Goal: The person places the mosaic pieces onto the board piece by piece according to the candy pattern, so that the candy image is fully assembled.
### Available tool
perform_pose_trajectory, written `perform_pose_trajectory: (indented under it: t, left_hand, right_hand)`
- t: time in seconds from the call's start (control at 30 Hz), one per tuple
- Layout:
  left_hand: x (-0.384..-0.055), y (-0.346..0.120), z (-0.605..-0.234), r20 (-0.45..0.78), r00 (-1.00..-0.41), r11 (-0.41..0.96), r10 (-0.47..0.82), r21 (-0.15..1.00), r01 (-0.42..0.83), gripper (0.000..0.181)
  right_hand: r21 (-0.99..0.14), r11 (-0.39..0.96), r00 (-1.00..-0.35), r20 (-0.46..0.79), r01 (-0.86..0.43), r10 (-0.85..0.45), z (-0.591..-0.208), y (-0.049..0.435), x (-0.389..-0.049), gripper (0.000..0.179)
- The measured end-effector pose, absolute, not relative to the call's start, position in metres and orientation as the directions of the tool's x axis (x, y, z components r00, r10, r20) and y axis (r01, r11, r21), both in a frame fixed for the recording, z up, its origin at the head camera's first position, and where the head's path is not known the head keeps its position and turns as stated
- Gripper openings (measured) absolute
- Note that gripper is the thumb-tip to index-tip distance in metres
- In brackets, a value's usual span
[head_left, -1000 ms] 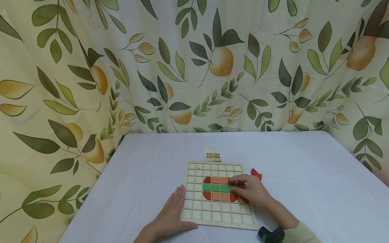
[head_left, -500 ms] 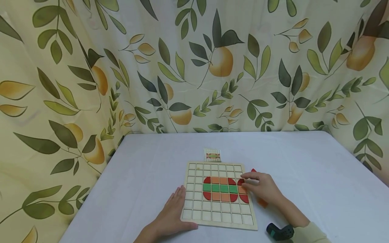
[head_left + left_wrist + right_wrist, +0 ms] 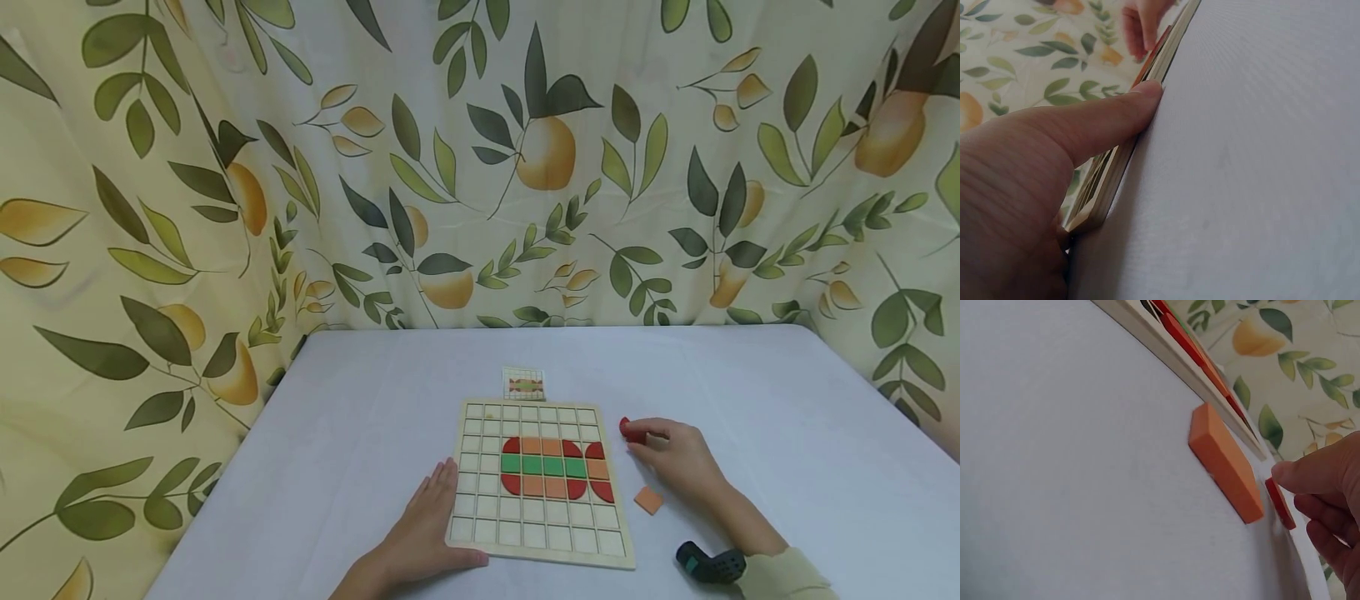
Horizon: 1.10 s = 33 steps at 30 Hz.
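Observation:
A wooden grid board [image 3: 536,533] lies on the table, with red quarter-round, orange and green tiles [image 3: 542,466] set in its cells. My left hand [image 3: 423,525] rests at the board's near left corner, its fingers straight along the left side; in the left wrist view the thumb [image 3: 1110,122] touches the front edge. Off the board's right side, my right hand [image 3: 678,458] pinches a red tile [image 3: 1280,503] between thumb and fingers, partly hidden by them. Another bit of red shows beside the fingertips. A loose orange square tile [image 3: 648,500] lies near that hand.
A small pattern card [image 3: 524,383] lies just behind the board. On the right wrist sits a black device [image 3: 710,564]. White cloth [image 3: 360,417] covers the table, and a leaf-and-fruit curtain [image 3: 480,167] hangs behind and at the left.
My right hand has left the board's right-hand column, where an orange tile now sits, and moved right to the loose red tiles. The orange tile beside the board is uncovered. My left hand stays still.

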<state>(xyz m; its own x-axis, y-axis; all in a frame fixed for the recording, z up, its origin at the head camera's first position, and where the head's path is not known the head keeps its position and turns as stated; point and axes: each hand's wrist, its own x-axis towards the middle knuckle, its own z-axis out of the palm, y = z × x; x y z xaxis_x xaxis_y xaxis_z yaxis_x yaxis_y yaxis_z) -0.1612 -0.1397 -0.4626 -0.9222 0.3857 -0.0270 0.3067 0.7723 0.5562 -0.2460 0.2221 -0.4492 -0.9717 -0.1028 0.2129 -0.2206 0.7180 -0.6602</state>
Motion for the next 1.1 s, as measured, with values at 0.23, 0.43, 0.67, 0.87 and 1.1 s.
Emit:
perform_pose_trajectory:
  t: [0.23,0.43,0.67,0.87,1.1]
  left_hand:
    - [-0.162,-0.14,-0.463,-0.026,-0.922,0.767,0.387,0.564,0.306,0.121]
    - [-0.161,-0.14,-0.463,-0.025,-0.921,0.774,0.388,0.551,0.311,0.121]
    - [-0.161,-0.14,-0.461,-0.029,-0.922,0.768,0.387,0.564,0.304,0.121]
    - [-0.162,-0.14,-0.461,-0.03,-0.92,0.77,0.39,0.559,0.308,0.121]
    - [-0.162,-0.141,-0.464,-0.012,-0.917,0.766,0.399,0.554,0.327,0.121]
  right_hand:
    - [-0.621,0.761,-0.974,0.216,-0.191,-0.068,-0.452,0.232,-0.248,0.034]
    - [-0.615,0.759,-0.972,0.216,-0.211,-0.095,-0.453,0.234,-0.25,0.031]
    - [-0.606,0.771,-0.977,0.191,-0.196,-0.099,-0.452,0.232,-0.25,0.03]
    - [-0.586,0.79,-0.978,0.188,-0.181,-0.085,-0.451,0.232,-0.249,0.03]
    - [-0.577,0.804,-0.983,0.177,-0.143,-0.047,-0.45,0.232,-0.246,0.033]
